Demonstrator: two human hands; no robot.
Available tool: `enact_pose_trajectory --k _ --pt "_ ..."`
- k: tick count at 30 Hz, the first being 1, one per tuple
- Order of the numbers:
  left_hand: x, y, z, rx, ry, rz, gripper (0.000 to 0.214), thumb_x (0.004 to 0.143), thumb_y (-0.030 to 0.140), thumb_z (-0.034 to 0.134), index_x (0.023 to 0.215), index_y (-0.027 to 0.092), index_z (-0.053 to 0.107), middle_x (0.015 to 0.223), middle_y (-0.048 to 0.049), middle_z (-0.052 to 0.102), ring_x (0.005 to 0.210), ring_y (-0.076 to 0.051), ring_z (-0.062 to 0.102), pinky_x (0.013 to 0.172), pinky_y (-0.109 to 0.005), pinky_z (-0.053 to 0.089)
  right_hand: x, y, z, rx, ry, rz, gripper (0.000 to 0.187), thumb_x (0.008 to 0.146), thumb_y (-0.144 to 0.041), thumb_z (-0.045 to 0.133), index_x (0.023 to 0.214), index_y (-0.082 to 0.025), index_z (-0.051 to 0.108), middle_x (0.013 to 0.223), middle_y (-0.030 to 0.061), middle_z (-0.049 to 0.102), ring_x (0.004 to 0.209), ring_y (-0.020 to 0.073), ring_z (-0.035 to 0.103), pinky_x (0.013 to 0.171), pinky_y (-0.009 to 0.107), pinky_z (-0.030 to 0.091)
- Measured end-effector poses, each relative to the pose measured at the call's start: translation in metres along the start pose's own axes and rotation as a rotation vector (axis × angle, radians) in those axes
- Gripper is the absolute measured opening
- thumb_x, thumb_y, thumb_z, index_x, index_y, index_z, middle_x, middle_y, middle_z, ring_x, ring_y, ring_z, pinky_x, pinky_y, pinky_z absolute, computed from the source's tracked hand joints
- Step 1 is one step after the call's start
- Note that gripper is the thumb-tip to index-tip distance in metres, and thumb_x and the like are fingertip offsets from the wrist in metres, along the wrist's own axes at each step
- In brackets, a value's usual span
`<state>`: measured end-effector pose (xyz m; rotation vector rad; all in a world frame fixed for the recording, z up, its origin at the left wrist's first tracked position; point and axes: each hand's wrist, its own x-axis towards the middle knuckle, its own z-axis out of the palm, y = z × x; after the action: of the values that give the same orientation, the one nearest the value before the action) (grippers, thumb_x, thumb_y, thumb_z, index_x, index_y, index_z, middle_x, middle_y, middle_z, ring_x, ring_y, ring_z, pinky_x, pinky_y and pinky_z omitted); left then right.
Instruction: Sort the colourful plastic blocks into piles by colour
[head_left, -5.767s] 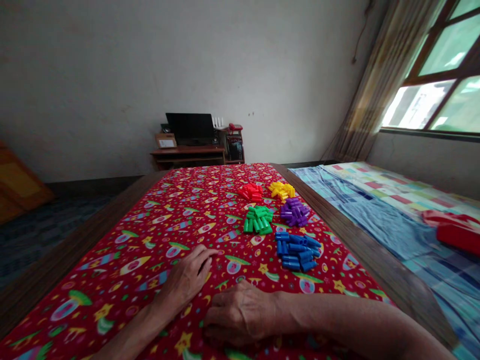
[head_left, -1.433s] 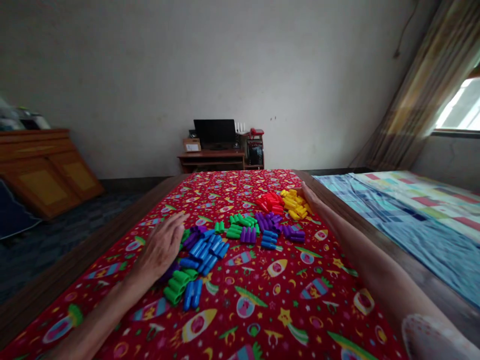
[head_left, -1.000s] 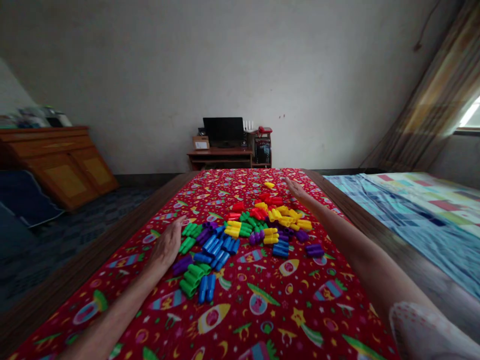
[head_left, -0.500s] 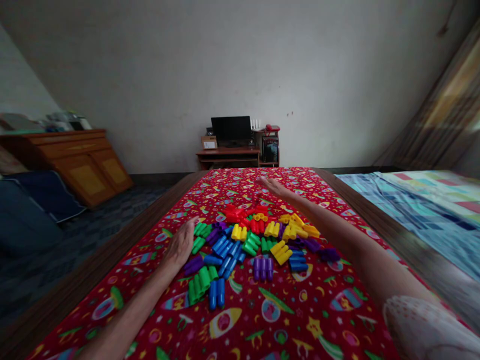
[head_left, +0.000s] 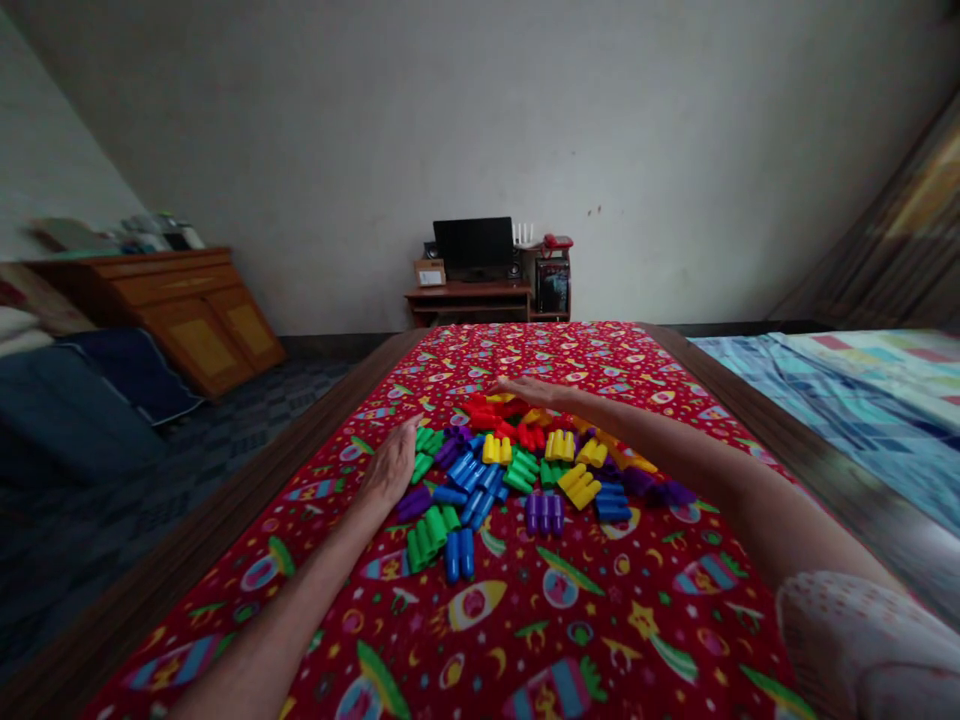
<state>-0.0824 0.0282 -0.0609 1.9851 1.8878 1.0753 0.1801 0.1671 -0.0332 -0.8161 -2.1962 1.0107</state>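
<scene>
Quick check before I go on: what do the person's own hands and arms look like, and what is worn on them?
The left hand and right hand are bare. The right arm wears a pale sleeve patterned with small reddish dots; the left arm is bare as far as it shows.

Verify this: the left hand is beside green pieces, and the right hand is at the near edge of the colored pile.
Wrong edge: the head view shows the right hand at the far edge of the colored pile. The left hand is beside green pieces.
</scene>
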Motion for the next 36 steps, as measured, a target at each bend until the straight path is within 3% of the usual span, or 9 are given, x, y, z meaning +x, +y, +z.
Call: enact_pose_trajectory --k 3,6,9,12,15,19,23,29,36 --pt "-0.002 0.007 -0.003 -0.009 -0.033 -0.006 0.056 0.096 0.037 0.017 0.131 0.01 0.052 0.139 -0.0153 0.055 0.133 -0.024 0.047 0.113 -0.044 0.034 -0.008 -0.039 0.034 0.009 -0.234 -0.064 0.075 0.075 -0.084 0.038 0.103 -0.025 0.076 0.115 0.0024 0.071 0.114 0.0259 0.062 0.104 0.041 0.044" --pt "-0.005 0.009 -0.007 -0.053 -0.079 0.022 0.056 0.096 0.037 0.016 0.128 0.013 0.055 0.14 -0.0119 0.055 0.136 -0.021 0.044 0.115 -0.042 0.03 -0.022 -0.074 0.046 0.017 -0.302 -0.135 0.069 0.079 -0.078 0.042 0.109 -0.025 0.073 0.118 0.0023 0.07 0.114 0.0243 0.062 0.102 0.039 0.046" --pt "-0.007 0.007 -0.01 -0.095 -0.075 0.018 0.057 0.096 0.038 0.015 0.127 0.015 0.056 0.139 -0.0104 0.056 0.134 -0.021 0.046 0.114 -0.041 0.032 -0.051 -0.085 0.019 -0.065 -0.091 -0.141 0.062 0.086 -0.071 0.042 0.116 -0.024 0.07 0.123 0.0021 0.067 0.117 0.0255 0.06 0.103 0.04 0.044" --pt "-0.006 0.006 -0.012 -0.135 -0.069 0.026 0.06 0.096 0.039 0.013 0.134 0.013 0.051 0.143 -0.0119 0.051 0.135 -0.02 0.045 0.113 -0.04 0.034 -0.105 -0.064 -0.031 -0.238 0.247 0.103 0.065 0.089 -0.069 0.036 0.116 -0.02 0.07 0.121 0.0076 0.068 0.123 0.0322 0.055 0.108 0.049 0.036" --pt "-0.002 0.011 -0.011 -0.149 -0.117 0.079 0.06 0.095 0.04 0.015 0.135 0.012 0.05 0.144 -0.0126 0.05 0.136 -0.02 0.043 0.114 -0.039 0.034 -0.173 -0.03 -0.066 -0.301 0.41 0.309 0.068 0.089 -0.069 0.032 0.114 -0.019 0.071 0.123 0.0122 0.066 0.128 0.0338 0.05 0.112 0.051 0.03" --pt "0.001 0.028 -0.004 -0.149 -0.201 0.145 0.056 0.091 0.043 0.028 0.124 0.011 0.061 0.134 -0.0136 0.06 0.129 -0.023 0.051 0.112 -0.037 0.035 -0.223 -0.008 -0.055 -0.192 0.442 0.413 0.074 0.088 -0.072 0.027 0.118 -0.019 0.069 0.124 0.0126 0.066 0.125 0.0321 0.053 0.11 0.05 0.034" --pt "-0.007 0.038 -0.005 -0.146 -0.243 0.189 0.059 0.088 0.055 0.035 0.112 0.012 0.068 0.126 -0.0133 0.065 0.123 -0.026 0.056 0.109 -0.038 0.039 -0.199 -0.022 -0.011 -0.132 0.445 0.339 0.069 0.088 -0.071 0.03 0.123 -0.023 0.065 0.128 0.0079 0.064 0.125 0.0303 0.053 0.11 0.048 0.035" --pt "-0.029 0.028 -0.038 -0.104 -0.222 0.198 0.068 0.087 0.064 0.033 0.122 0.014 0.063 0.13 -0.0135 0.062 0.129 -0.028 0.051 0.111 -0.042 0.036 -0.128 -0.068 0.056 -0.089 0.323 0.151 0.061 0.092 -0.065 0.029 0.115 -0.024 0.067 0.117 0.0056 0.067 0.122 0.0267 0.054 0.106 0.043 0.038" --pt "-0.108 0.054 -0.063 0.21 -0.131 0.464 0.057 0.095 0.05 0.038 0.145 0.021 0.041 0.155 -0.012 0.033 0.144 -0.033 0.023 0.115 -0.057 0.02 -0.085 -0.115 0.114 0.01 0.154 -0.025 0.069 0.092 -0.069 0.021 0.121 -0.022 0.063 0.12 0.0064 0.065 0.12 0.022 0.055 0.104 0.036 0.041"
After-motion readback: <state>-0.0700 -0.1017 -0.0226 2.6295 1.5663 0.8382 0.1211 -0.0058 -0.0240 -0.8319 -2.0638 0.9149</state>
